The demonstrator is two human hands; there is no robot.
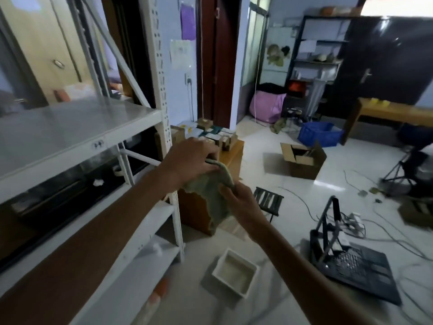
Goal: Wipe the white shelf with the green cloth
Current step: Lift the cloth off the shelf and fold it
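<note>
1. While both hands are meeting near frame centre, the green cloth is hanging in the air between them, clear of the white shelf.
2. Left hand is sitting at 11 o'clock of the cloth, fingers clenching its top edge, which is bunching into a roll.
3. Right hand is sitting at 4 o'clock of the cloth, thumb and fingers pinching the right side just below that roll.
4. Cloth is draping down from both grips, lower edge ragged, ending in a loose corner at 6 o'clock.
5. Shelf is filling the frame from 7 to 10 o'clock; its top board is lying bare and glossy, its perforated upright is standing just left of the left hand.
6. White square tub is sitting on the floor at 6 o'clock, below the cloth and well apart from it.
7. Open cardboard box is lying at 3 o'clock; blue crate is sitting beyond it at 2 o'clock.
8. Black laptop is lying on the floor at 4 o'clock, cables trailing around it.
</note>
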